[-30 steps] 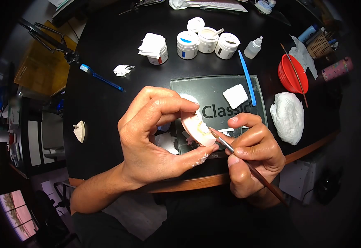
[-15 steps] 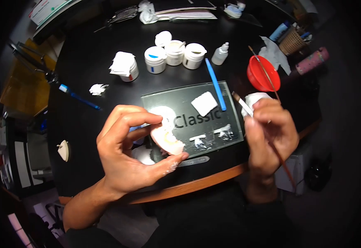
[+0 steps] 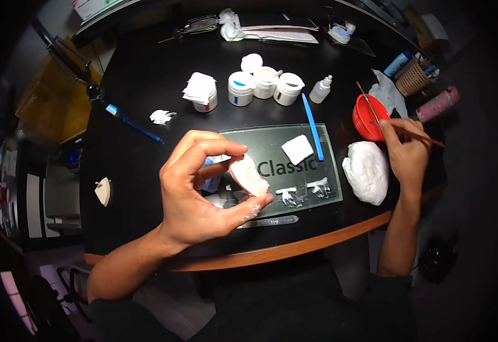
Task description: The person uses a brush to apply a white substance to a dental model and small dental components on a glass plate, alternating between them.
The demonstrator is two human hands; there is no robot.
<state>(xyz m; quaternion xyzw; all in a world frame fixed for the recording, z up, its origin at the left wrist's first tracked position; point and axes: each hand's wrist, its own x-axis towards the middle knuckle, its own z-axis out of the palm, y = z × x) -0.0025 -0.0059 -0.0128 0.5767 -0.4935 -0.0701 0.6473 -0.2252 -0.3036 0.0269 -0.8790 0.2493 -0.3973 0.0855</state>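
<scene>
My left hand (image 3: pixel 200 188) pinches a pale pink dental cast (image 3: pixel 248 175) between thumb and fingers, raised over the near left corner of a glass mixing slab (image 3: pixel 294 165) printed "Classic". My right hand (image 3: pixel 405 151) is off to the right, gripping a thin brown brush (image 3: pixel 411 132) whose tip reaches into a red bowl (image 3: pixel 370 118). A second brush leans in that bowl. White paste smears lie on the slab's near edge, and a white pad (image 3: pixel 297 149) rests near its far side.
Several white jars (image 3: pixel 265 84), a dropper bottle (image 3: pixel 320 89), a blue stick (image 3: pixel 312 126) and a blue toothbrush (image 3: pixel 132 125) lie beyond the slab. A crumpled white cloth (image 3: pixel 366 171) sits right of it, a metal spatula (image 3: pixel 269 220) near the wooden table edge (image 3: pixel 294 248).
My right hand has swung away from the cast, out to the right, and now dips the brush into the red bowl. My left hand keeps holding the cast.
</scene>
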